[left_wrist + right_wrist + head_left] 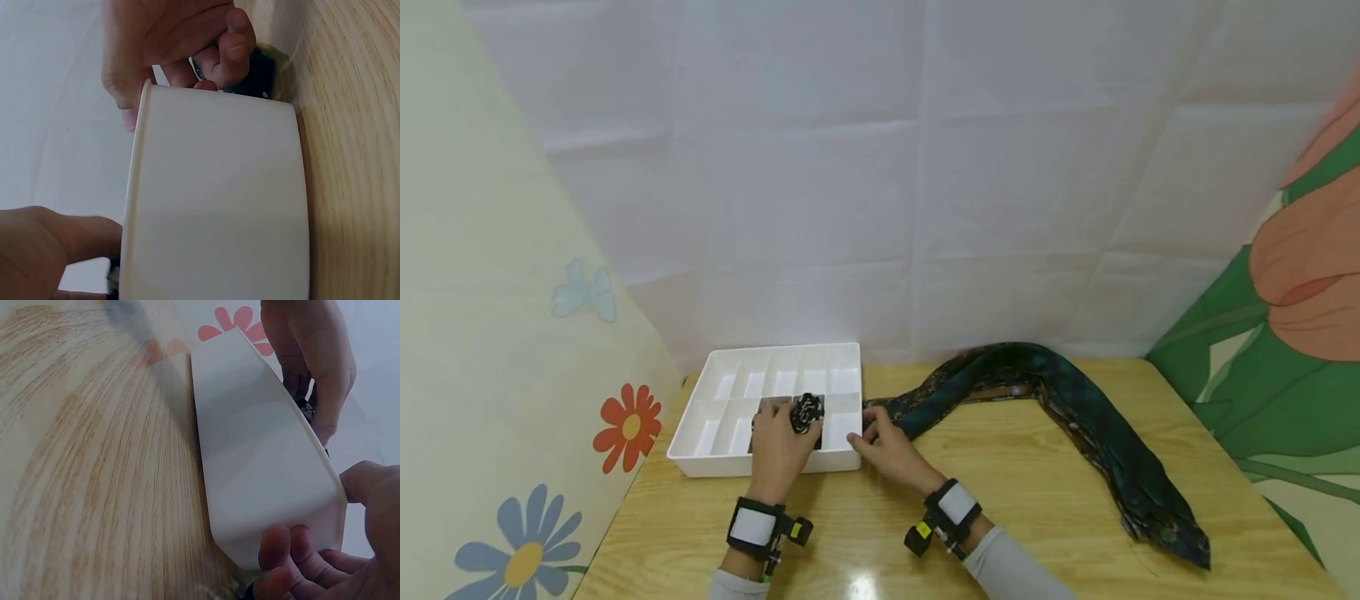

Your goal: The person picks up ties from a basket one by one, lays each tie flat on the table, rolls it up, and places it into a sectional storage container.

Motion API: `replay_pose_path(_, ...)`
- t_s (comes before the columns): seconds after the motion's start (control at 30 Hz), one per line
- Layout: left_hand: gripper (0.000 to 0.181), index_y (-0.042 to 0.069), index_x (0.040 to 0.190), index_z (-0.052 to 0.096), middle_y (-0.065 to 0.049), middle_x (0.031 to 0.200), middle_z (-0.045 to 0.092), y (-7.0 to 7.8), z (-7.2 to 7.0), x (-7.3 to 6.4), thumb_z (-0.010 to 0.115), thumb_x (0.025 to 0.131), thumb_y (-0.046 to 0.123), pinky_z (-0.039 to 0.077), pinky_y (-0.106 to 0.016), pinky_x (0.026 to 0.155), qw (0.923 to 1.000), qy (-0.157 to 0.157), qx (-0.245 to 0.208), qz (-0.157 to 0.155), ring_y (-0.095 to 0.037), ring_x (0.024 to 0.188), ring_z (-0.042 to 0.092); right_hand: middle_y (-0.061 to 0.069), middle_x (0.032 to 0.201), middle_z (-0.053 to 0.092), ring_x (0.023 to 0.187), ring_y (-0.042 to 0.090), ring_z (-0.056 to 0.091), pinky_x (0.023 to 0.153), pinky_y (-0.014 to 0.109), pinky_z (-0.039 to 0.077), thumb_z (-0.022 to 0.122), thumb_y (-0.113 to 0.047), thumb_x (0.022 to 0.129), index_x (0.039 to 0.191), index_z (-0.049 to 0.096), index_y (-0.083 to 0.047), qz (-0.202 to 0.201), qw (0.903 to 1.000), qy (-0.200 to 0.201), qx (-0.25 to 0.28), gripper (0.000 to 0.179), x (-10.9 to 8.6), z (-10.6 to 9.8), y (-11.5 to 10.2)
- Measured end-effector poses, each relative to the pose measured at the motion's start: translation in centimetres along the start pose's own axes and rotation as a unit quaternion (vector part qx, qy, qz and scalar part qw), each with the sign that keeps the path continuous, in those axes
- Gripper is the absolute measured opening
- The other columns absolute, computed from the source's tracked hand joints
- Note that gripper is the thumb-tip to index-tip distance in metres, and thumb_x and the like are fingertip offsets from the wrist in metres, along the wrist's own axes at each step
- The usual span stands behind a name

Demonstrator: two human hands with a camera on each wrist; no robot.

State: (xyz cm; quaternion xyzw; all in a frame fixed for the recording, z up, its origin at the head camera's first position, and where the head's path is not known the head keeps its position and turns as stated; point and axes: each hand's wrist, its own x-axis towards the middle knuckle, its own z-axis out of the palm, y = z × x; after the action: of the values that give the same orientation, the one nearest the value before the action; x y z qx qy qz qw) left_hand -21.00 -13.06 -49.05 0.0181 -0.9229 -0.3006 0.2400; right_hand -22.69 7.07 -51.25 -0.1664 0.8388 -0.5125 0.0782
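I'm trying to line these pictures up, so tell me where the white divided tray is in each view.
Head: white tray left of centre, below the middle.
Left wrist: white tray in the centre, running off the bottom edge.
Right wrist: white tray slanting through the middle.
Shared landmark: the right hand, at one tray corner in every view.

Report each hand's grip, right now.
Left hand: closed, pinching the dark patterned bundle.
Right hand: closed, holding the white tray at its near right corner.
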Motion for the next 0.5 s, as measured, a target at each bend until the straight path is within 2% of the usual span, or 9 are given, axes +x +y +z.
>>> replay_pose_path(0.13, 0.05, -0.015, 0.118, 0.073, -0.029, 0.116, 0.063, -0.2, 0.0, 0.0, 0.088, 0.085, 0.02, 0.049, -0.056, 0.089, 0.9995, -0.03, 0.005, -0.013, -0.045, 0.108, 0.055, 0.007, 0.096, 0.064, 0.069, 0.014, 0.057, 0.064, 0.028, 0.048, 0.055, -0.036, 0.112, 0.147, 0.046, 0.002, -0.011, 0.9998, 0.004, -0.019, 0.053, 0.0, -0.6, 0.3)
replay_pose_path(0.2, 0.051, -0.015, 0.118, 0.073, -0.03, 0.114, 0.063, -0.3, 0.2, 0.0, 0.088, 0.086, 0.021, 0.046, -0.056, 0.088, 0.9994, -0.033, 0.006, -0.012, -0.045, 0.108, 0.053, 0.009, 0.1, 0.066, 0.077, 0.017, 0.062, 0.072, 0.033, 0.052, 0.05, -0.031, 0.114, 0.142, 0.053, 0.001, -0.024, 0.998, 0.034, -0.047, 0.042, -0.1, -1.1, 0.7)
replay_pose_path(0.27, 0.05, -0.016, 0.12, 0.072, -0.031, 0.114, 0.061, -0.4, 0.3, -0.1, 0.083, 0.091, 0.023, 0.045, -0.055, 0.088, 0.9993, -0.035, 0.0, -0.01, -0.044, 0.107, 0.052, 0.012, 0.11, 0.067, 0.09, 0.023, 0.067, 0.083, 0.04, 0.056, 0.047, -0.019, 0.114, 0.137, 0.059, 0.0, -0.03, 0.9935, 0.07, -0.085, 0.032, -0.2, -1.7, 1.1)
replay_pose_path(0.33, 0.047, -0.017, 0.122, 0.071, -0.031, 0.114, 0.059, -0.5, 0.4, -0.1, 0.078, 0.096, 0.021, 0.044, -0.056, 0.087, 0.9994, -0.031, -0.014, -0.005, -0.044, 0.106, 0.051, 0.015, 0.123, 0.064, 0.095, 0.026, 0.066, 0.082, 0.041, 0.054, 0.047, -0.005, 0.11, 0.136, 0.062, -0.001, -0.026, 0.987, 0.097, -0.125, 0.03, -0.4, -2.4, 1.7)
replay_pose_path(0.4, 0.042, -0.015, 0.124, 0.07, -0.03, 0.115, 0.057, -0.5, 0.4, -0.2, 0.073, 0.098, 0.017, 0.044, -0.056, 0.087, 0.9994, -0.021, -0.028, 0.002, -0.044, 0.106, 0.051, 0.016, 0.133, 0.06, 0.096, 0.027, 0.065, 0.078, 0.04, 0.053, 0.051, 0.005, 0.102, 0.137, 0.064, -0.003, -0.017, 0.9806, 0.104, -0.165, 0.038, -0.8, -3.0, 2.2)
replay_pose_path(0.5, 0.03, -0.011, 0.121, 0.073, -0.027, 0.113, 0.059, -0.4, 0.5, -0.6, 0.072, 0.096, 0.006, 0.045, -0.056, 0.088, 0.998, 0.014, -0.056, 0.028, -0.043, 0.105, 0.053, 0.015, 0.135, 0.059, 0.083, 0.021, 0.058, 0.068, 0.033, 0.043, 0.057, 0.008, 0.094, 0.136, 0.066, -0.006, -0.001, 0.9743, 0.094, -0.205, 0.045, -1.3, -3.5, 2.9)
